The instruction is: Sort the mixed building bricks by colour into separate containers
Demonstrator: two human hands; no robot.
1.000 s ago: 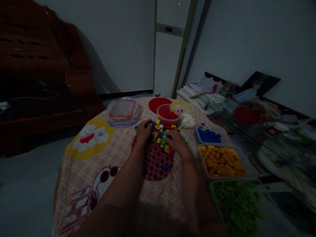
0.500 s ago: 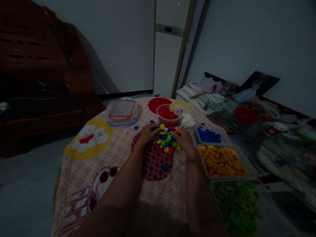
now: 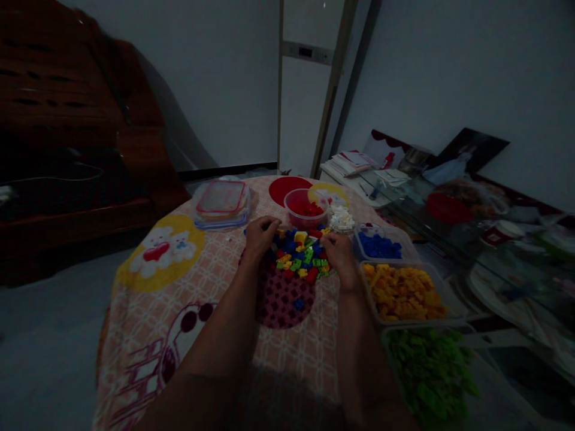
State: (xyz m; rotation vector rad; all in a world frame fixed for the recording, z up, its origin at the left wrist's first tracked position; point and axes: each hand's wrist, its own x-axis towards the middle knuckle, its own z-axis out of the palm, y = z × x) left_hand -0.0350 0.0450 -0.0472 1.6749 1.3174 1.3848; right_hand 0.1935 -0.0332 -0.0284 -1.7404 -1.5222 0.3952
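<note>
A loose pile of mixed toy building bricks [image 3: 303, 254], in yellow, green, blue, red and white, lies between my hands on the tablecloth. At its left edge is my left hand [image 3: 262, 236], fingers bent and drawn together with the thumb. Opposite, my right hand [image 3: 340, 251] is at the pile's right edge, its fingertips pinched. Whatever either hand holds is too small and dark to make out. Just behind the pile stands a clear round tub [image 3: 306, 206] of red bricks. One blue brick [image 3: 299, 304] lies apart, nearer to me.
White bricks [image 3: 341, 219] are heaped beside the round tub. Along the right stand clear boxes of blue bricks [image 3: 381, 246], orange-yellow bricks [image 3: 404, 293] and green bricks [image 3: 429, 371]. Stacked lids [image 3: 222, 203] lie at the back left. A cluttered glass table [image 3: 483, 269] adjoins on the right.
My hands have moved apart, the left one leftward and slightly away from me, the right one slightly rightward. More of the pile shows between them, and its bricks have shifted.
</note>
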